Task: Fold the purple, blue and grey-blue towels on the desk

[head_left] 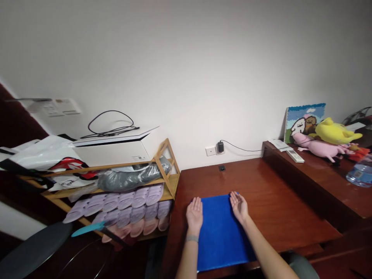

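A flat blue sheet [221, 232] lies on the reddish-brown desk [279, 209], reaching its front edge. At the sheet's far left corner rests my left hand [194, 213], palm up with the fingers stretched out. My right hand [239, 207] is at the far right corner, its palm turned upward and inward, fingers extended. Neither hand holds anything. Whether the backs of the hands press on the sheet or hover just over it, I cannot tell. A band circles my left wrist.
Left of the desk stands a wooden rack [167, 166] with several slippers [139, 197] and a white box [116, 151]. A raised side desk [334, 178] on the right bears plush toys [316, 147], a remote [295, 156] and a water bottle [360, 174]. A black charger [221, 146] is plugged into the wall.
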Demonstrator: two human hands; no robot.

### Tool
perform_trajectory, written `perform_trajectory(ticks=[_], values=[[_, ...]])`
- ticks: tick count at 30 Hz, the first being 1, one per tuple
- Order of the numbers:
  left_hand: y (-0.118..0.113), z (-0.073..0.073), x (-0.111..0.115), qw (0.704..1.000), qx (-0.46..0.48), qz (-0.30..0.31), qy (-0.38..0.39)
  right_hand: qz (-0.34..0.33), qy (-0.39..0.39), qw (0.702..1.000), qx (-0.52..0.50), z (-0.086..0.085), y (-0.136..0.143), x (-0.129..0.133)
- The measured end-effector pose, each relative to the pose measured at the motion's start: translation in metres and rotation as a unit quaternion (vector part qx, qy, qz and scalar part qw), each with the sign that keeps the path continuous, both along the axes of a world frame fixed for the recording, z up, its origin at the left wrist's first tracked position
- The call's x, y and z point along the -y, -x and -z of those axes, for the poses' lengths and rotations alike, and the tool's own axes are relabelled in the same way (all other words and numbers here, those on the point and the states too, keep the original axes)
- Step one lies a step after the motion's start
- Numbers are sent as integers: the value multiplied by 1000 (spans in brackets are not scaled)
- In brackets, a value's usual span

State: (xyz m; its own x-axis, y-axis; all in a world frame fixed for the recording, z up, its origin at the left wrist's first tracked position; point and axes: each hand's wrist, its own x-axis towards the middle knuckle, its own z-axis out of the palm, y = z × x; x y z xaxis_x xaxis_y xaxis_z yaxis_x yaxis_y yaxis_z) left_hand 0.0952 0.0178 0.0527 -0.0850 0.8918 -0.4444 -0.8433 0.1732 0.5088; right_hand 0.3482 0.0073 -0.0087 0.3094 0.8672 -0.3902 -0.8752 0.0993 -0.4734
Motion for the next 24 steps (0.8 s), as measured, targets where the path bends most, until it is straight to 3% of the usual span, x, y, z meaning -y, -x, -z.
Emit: perform_trajectory(ticks=[3,5,7,10,12,14,16,21,24], values=[[-42,7,-2,999,18,44,2,0,2,1000,-2,-1,-7,-3],[-51,11,-4,999,19,48,17,7,5,1000,-1,0,-19,0],[-41,14,-7,999,11,34,27,21,5,1000,-2,1,-33,3],[-5,12,-12,999,-10,-3,33,43,5,999,-4,2,-49,6],[14,8,-15,999,-25,-26,34,50,5,999,-2,1,-51,5],[18,3,-17,999,-34,-32,27,56,-2,998,-2,0,-44,3],[0,-1,-18,999,-32,-14,7,49,-23,999,-4,-2,-32,4],[-88,5,-10,996,-8,89,-28,-21,-36,999,14,-1,-6,11],[-106,13,-9,994,-13,104,-7,-32,-20,999,25,-1,-5,14]])
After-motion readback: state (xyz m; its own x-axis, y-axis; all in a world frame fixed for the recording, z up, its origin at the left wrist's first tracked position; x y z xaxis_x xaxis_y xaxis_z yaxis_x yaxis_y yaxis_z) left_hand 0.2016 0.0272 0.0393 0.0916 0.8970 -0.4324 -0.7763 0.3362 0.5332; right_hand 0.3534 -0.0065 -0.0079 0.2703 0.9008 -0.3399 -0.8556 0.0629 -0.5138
